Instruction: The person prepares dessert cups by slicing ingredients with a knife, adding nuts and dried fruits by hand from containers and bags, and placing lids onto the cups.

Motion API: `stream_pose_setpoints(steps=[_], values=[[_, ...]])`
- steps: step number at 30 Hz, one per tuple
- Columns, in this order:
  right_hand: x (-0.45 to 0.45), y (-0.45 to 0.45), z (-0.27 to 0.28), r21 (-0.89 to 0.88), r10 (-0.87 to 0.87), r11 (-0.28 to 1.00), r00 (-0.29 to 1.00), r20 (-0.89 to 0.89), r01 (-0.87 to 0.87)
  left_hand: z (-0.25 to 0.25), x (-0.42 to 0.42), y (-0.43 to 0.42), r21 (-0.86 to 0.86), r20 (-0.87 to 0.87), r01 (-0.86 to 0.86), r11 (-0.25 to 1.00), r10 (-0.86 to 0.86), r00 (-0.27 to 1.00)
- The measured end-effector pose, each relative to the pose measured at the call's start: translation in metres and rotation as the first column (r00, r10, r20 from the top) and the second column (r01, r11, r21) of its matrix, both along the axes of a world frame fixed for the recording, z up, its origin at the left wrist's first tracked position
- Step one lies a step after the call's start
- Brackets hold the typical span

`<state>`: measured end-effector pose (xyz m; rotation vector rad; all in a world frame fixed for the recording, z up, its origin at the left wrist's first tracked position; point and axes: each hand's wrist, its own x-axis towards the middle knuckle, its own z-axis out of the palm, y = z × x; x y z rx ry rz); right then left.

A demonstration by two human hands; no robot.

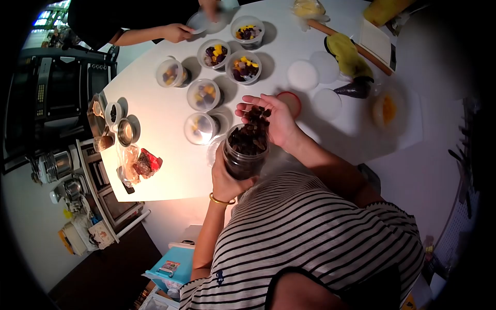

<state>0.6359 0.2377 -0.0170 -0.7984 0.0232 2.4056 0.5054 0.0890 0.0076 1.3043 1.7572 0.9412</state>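
My left hand (226,173) is wrapped around a clear plastic jar (244,166) filled with dark raisins, its mouth tilted toward my right hand. At the jar's mouth, my right hand (281,124) is turned palm up with fingers extended, cradling a small heap of raisins (257,117). A round red-rimmed lid (290,105) lies on the table, partly hidden behind that hand. Beyond the jar are several plastic tubs. Three uncovered ones, including the nearest uncovered tub (244,68), show purple, orange and yellow pieces. Others, like this covered tub (203,95), have translucent lids on.
Across the white table (150,93), a co-worker's hand (178,33) holds a translucent lid (198,23). Loose lids (303,75), a piping bag (354,89), a wooden rolling pin (330,32) and an orange-filled bowl (386,109) lie rightward. A metal bowl (125,132) and packets (146,163) stand left.
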Motion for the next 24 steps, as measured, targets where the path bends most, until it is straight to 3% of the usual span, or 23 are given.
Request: stream_pose_setpoints(steps=[5,7,8,9,14,18,20,24], values=[[-0.046,0.017,-0.033,-0.074,0.1,0.993,0.993,0.059,-0.096,-0.01,-0.01,-0.015,0.061,0.11,-0.092,0.994,0.085,0.99],[-0.071,0.028,-0.046,0.131,0.19,0.975,0.98,-0.061,-0.181,-0.011,-0.014,-0.019,0.085,0.111,-0.126,0.988,0.116,0.987],[-0.09,0.03,-0.026,0.285,0.115,0.944,0.975,0.19,-0.166,-0.011,-0.016,-0.021,0.084,0.115,-0.141,0.986,0.131,0.985],[-0.101,0.037,-0.029,0.5,0.105,0.835,0.959,0.263,-0.228,-0.012,-0.018,-0.022,0.092,0.127,-0.167,0.982,0.155,0.98],[-0.155,0.063,-0.055,0.714,-0.058,0.688,0.971,0.233,-0.13,-0.02,-0.027,-0.031,0.099,0.1,-0.195,0.976,0.185,0.978],[-0.17,0.072,-0.055,0.65,-0.076,0.745,0.949,0.306,-0.15,-0.02,-0.031,-0.034,0.059,0.139,-0.228,0.972,0.218,0.966],[-0.172,0.076,-0.057,0.681,-0.144,0.732,0.973,0.18,-0.018,-0.02,-0.033,-0.034,0.077,0.148,-0.218,0.973,0.205,0.967],[-0.165,0.085,-0.055,0.544,-0.076,0.839,0.987,0.138,-0.011,-0.023,-0.036,-0.035,0.089,0.161,-0.214,0.973,0.198,0.967]])
